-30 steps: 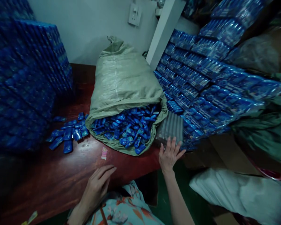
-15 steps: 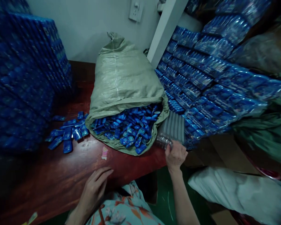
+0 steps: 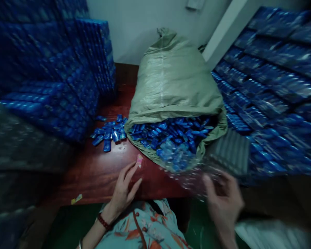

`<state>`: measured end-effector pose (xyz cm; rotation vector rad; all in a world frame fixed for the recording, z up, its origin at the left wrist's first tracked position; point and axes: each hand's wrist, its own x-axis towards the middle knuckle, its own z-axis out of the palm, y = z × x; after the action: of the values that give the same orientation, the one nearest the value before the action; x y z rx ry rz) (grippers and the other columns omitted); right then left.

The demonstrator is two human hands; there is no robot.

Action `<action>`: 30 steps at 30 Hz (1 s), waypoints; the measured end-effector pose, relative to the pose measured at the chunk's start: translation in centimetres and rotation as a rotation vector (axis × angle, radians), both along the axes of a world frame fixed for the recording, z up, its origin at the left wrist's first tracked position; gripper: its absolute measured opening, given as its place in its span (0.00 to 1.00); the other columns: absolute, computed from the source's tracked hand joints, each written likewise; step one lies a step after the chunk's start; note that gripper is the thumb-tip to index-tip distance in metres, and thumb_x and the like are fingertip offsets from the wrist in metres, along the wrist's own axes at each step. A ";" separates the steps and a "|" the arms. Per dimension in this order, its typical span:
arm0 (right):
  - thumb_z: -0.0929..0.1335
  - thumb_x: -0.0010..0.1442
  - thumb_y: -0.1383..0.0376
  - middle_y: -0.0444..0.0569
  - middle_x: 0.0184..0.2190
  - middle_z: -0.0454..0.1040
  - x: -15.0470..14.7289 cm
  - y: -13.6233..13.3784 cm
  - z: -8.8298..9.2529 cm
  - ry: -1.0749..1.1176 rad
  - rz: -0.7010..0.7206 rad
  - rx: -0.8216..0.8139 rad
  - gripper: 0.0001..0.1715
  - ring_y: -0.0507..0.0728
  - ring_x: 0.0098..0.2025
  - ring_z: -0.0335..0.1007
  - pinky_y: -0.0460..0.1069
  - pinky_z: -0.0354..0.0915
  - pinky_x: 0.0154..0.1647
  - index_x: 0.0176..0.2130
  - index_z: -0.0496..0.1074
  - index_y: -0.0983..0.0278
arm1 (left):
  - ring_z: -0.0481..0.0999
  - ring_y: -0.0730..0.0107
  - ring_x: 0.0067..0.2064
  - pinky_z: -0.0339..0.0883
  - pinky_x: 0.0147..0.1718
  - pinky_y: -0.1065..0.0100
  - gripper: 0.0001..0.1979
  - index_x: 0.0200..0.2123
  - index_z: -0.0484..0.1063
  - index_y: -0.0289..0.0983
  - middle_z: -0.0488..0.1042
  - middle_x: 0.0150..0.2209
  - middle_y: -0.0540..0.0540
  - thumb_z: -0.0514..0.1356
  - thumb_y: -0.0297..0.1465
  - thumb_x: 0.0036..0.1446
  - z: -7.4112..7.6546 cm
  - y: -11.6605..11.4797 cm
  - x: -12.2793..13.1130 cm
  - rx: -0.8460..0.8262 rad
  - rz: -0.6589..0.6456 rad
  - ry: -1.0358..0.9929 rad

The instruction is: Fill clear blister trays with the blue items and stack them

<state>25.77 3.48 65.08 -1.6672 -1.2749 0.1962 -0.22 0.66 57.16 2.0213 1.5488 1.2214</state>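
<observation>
Tray [image 3: 190, 178]: clear plastic and blurred, reaching from the right hand toward the sack's mouth, overlapping the near lip in view; touching or hovering, too blurred to be telling.
Long axis: seemingly running from near right to far left, letting blue show through at the far left end.
Right hand [image 3: 224, 200]: pinching the tray's near right end between thumb and fingers; being plainly the nearer of the two.
Left hand [image 3: 125, 183]: holding nothing, spreading thumb and fingers over the near side of the tabletop [image 3: 93, 180], pointing far right; having the tray well off to the right.
Pink scrap [image 3: 139, 159]: lying at the left fingertips, perhaps touching.
Gap between hands: standing wide, leaving bare wood and part of the tray between.
Green sack [image 3: 178, 79]: lying beyond both hands, opening toward the near side, holding blue packets [image 3: 168, 129].
Loose packets [image 3: 107, 135]: lying left of the mouth, beyond the left hand.
Ribbed stack [image 3: 232, 148]: sitting just right of the mouth, on the far side of the right hand.
</observation>
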 end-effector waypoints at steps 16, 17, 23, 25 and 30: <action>0.59 0.59 0.69 0.58 0.43 0.70 -19.3 8.5 -9.5 -0.940 0.728 -0.675 0.21 0.60 0.35 0.75 0.50 0.66 0.31 0.53 0.61 0.66 | 0.71 0.62 0.46 0.66 0.47 0.60 0.13 0.47 0.68 0.36 0.70 0.43 0.41 0.55 0.31 0.58 -5.6 7.2 -14.1 -0.210 0.454 0.119; 0.59 0.60 0.68 0.58 0.41 0.70 -19.5 8.7 -9.1 -0.960 0.736 -0.688 0.19 0.61 0.36 0.75 0.50 0.66 0.32 0.51 0.62 0.67 | 0.70 0.61 0.47 0.65 0.48 0.58 0.15 0.49 0.66 0.36 0.69 0.45 0.40 0.57 0.31 0.57 -5.5 7.9 -14.1 -0.229 0.433 0.157; 0.58 0.64 0.63 0.56 0.39 0.73 -21.0 11.6 -6.6 -0.928 0.779 -0.652 0.18 0.60 0.40 0.73 0.50 0.64 0.36 0.52 0.62 0.64 | 0.67 0.51 0.51 0.65 0.48 0.54 0.30 0.56 0.59 0.32 0.64 0.51 0.34 0.62 0.35 0.52 -5.6 9.6 -13.4 -0.351 0.465 0.289; 0.56 0.65 0.63 0.56 0.43 0.71 -22.5 13.3 -6.0 -0.902 0.803 -0.548 0.18 0.59 0.40 0.73 0.49 0.64 0.36 0.53 0.62 0.61 | 0.67 0.52 0.50 0.65 0.47 0.54 0.28 0.55 0.60 0.32 0.64 0.50 0.35 0.61 0.33 0.53 -5.9 9.6 -13.4 -0.361 0.466 0.345; 0.66 0.59 0.63 0.60 0.53 0.62 -27.6 18.0 -6.6 -0.850 0.991 -0.488 0.30 0.62 0.45 0.71 0.51 0.65 0.39 0.58 0.56 0.63 | 0.68 0.54 0.48 0.67 0.45 0.56 0.23 0.54 0.62 0.34 0.65 0.48 0.36 0.57 0.27 0.54 -6.7 9.8 -13.9 -0.330 0.414 0.437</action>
<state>-1.85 21.44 58.53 -1.3664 -2.8366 0.4343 -14.07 10.42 50.44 1.8802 2.2886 0.5908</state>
